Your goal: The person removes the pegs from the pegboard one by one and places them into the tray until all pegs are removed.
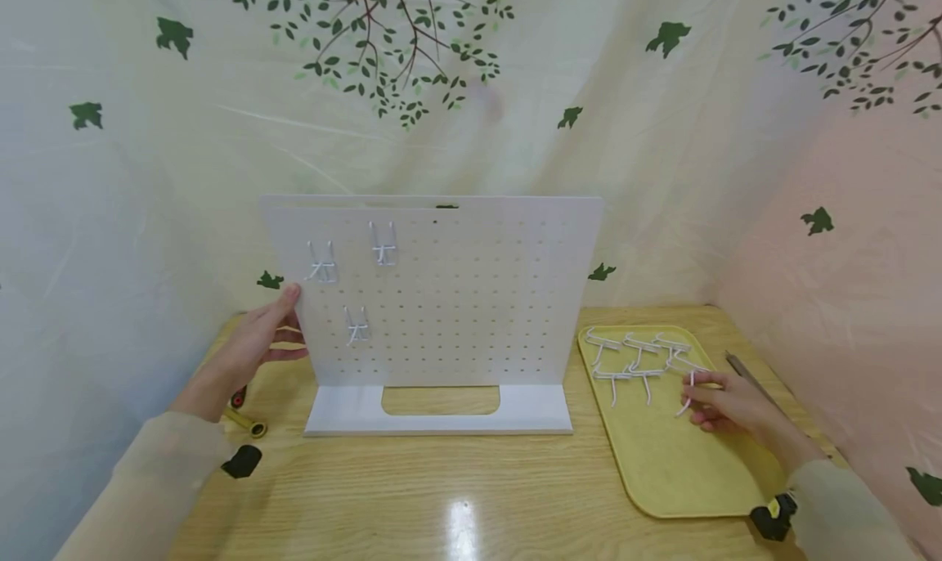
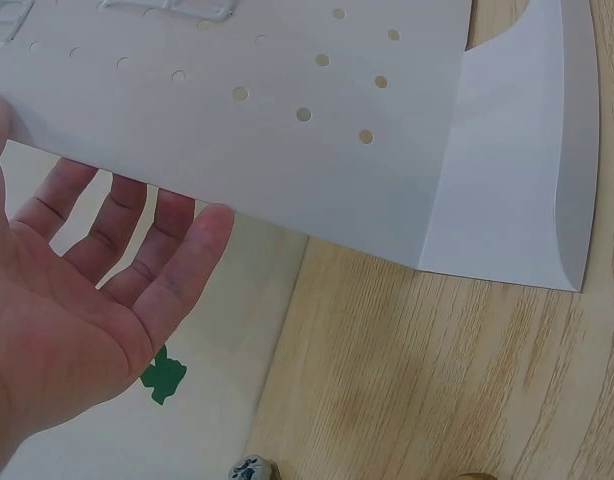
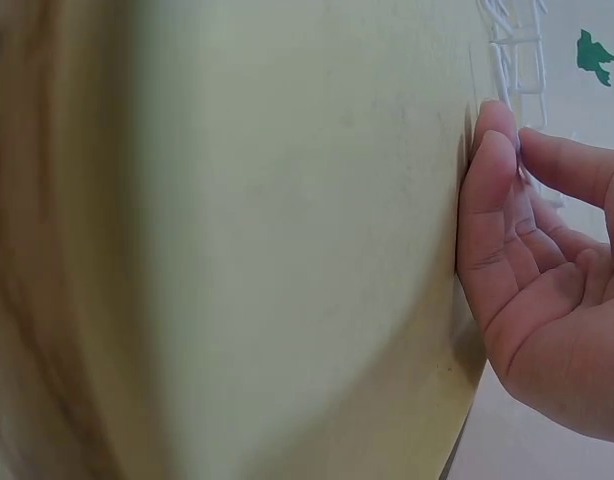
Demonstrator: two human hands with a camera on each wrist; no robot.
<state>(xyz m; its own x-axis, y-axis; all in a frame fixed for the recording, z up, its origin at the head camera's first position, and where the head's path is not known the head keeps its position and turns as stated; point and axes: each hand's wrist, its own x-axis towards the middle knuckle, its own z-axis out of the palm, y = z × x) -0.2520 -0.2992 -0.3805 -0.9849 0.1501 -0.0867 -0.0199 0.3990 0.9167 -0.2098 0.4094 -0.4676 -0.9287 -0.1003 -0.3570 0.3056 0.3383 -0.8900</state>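
Observation:
A white pegboard (image 1: 471, 299) stands upright on its white base, with three white wire hooks on its left part: one upper left (image 1: 321, 267), one higher (image 1: 383, 250) and one lower (image 1: 356, 328). My left hand (image 1: 253, 340) holds the board's left edge, thumb at the front and fingers behind, as the left wrist view of the board (image 2: 257, 160) also shows. Over the yellow tray (image 1: 677, 487), my right hand (image 1: 732, 406) pinches a white hook (image 1: 690, 391) between thumb and fingers. Several more white hooks (image 1: 640, 347) lie at the tray's far end.
Right of the tray lies a dark pen-like object (image 1: 743, 371). A brass-coloured tube (image 1: 246, 423) and a small red-and-black object (image 1: 239, 397) lie by my left forearm. Behind the wooden table (image 1: 412, 479) hangs a pale curtain (image 1: 515, 152) printed with leaves.

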